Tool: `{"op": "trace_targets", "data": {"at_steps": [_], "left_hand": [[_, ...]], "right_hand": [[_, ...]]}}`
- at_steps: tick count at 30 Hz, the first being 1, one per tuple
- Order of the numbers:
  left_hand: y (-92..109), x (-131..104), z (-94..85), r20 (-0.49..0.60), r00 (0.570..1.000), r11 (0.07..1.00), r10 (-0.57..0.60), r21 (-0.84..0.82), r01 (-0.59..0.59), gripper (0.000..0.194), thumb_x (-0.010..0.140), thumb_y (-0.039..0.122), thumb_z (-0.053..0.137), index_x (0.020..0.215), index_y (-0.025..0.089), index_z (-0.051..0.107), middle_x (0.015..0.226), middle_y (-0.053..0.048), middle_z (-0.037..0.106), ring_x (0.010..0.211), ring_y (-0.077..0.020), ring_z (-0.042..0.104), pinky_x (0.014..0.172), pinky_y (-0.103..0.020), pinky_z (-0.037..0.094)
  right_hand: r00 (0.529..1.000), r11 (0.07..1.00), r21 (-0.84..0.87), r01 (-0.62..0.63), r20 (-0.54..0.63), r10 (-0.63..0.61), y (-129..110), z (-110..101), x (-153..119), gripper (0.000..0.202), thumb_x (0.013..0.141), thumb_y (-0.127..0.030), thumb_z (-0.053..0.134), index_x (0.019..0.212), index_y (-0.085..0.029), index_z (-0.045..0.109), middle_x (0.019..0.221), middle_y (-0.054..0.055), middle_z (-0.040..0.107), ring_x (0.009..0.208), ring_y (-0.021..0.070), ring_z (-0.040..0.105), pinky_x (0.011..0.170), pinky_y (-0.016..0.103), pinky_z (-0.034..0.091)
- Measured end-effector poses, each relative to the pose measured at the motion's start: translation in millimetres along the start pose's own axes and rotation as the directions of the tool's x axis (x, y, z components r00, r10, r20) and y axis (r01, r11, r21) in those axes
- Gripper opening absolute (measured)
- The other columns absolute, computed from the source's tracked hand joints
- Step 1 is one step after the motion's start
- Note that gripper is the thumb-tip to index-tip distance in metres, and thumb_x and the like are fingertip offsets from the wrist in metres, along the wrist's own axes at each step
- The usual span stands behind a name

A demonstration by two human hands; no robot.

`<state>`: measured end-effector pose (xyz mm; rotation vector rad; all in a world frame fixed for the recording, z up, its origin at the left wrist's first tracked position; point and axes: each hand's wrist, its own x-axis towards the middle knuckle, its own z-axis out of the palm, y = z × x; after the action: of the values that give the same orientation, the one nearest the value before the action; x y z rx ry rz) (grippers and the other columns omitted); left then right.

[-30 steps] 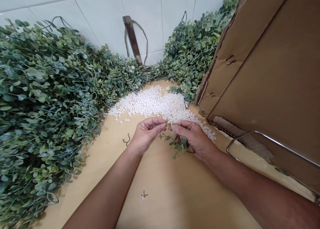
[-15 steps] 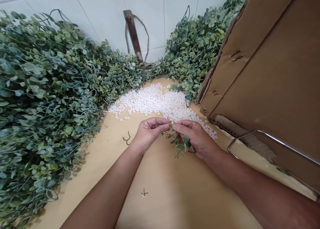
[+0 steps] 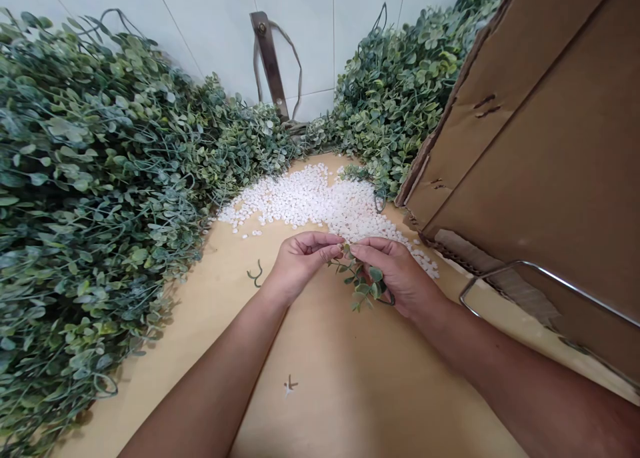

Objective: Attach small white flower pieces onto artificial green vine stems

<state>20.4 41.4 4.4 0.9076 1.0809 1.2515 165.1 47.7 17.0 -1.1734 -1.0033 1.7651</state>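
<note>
Between my two hands is a small artificial leaf sprig (image 3: 364,286) with round green leaves hanging downward. My left hand (image 3: 307,261) pinches its upper end between thumb and forefinger. Close beside it, my right hand (image 3: 395,268) is closed on the same sprig, with thumb and forefinger at the top and a dark stem curling out under the palm. Whether a small part sits between the fingertips is too fine to make out. Just beyond the hands spreads a pile of small white plastic rings (image 3: 320,201) on the tan tabletop (image 3: 310,351).
Heaped artificial greenery (image 3: 100,178) covers the left side, and another heap (image 3: 400,91) stands at the back right. A large cardboard box (image 3: 550,145) with a metal wire handle (image 3: 525,265) rises at right. A loose green stem piece (image 3: 257,273) lies left. A metal strap (image 3: 270,65) leans on the tiles.
The whole view has shifted slightly. Both hands keep their pinch on the sprig, whose leaves have turned a little.
</note>
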Motion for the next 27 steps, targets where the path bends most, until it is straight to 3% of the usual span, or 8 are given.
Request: {"op": "trace_targets", "data": {"at_steps": [6,13,27], "left_hand": [[0,0,-0.5,0.003,1.0,1.0,-0.001,0.022,0.001,0.021,0.05,0.024,0.081,0.067,0.017,0.071,0.059,0.0,0.069,0.057,-0.0107,0.061,0.066,-0.026,0.051],[-1,1,-0.5,-0.015,1.0,0.999,-0.004,0.04,0.005,0.021,0.048,0.024,0.082,0.065,0.016,0.071,0.059,0.0,0.069,0.056,-0.0111,0.062,0.065,-0.027,0.051],[-6,2,-3.0,0.047,0.997,0.998,-0.06,-0.007,0.06,0.025,0.048,0.028,0.082,0.065,0.014,0.07,0.054,-0.001,0.068,0.05,-0.0122,0.061,0.057,-0.026,0.05]], "right_hand": [[0.999,0.999,-0.032,0.036,0.011,-0.036,4,-3,1,0.025,0.055,-0.039,0.069,0.057,-0.017,0.059,0.044,-0.006,0.047,0.04,0.0064,0.04,0.037,0.019,0.033],[0.977,0.951,-0.226,0.209,0.021,-0.21,10,-6,3,0.024,0.062,-0.04,0.066,0.059,-0.017,0.063,0.05,-0.003,0.051,0.048,0.0083,0.042,0.045,0.021,0.035],[0.985,0.976,-0.137,0.172,0.022,-0.17,19,-1,5,0.02,0.063,-0.035,0.062,0.058,-0.017,0.063,0.057,0.0,0.061,0.055,0.0105,0.051,0.051,0.023,0.038]]}}
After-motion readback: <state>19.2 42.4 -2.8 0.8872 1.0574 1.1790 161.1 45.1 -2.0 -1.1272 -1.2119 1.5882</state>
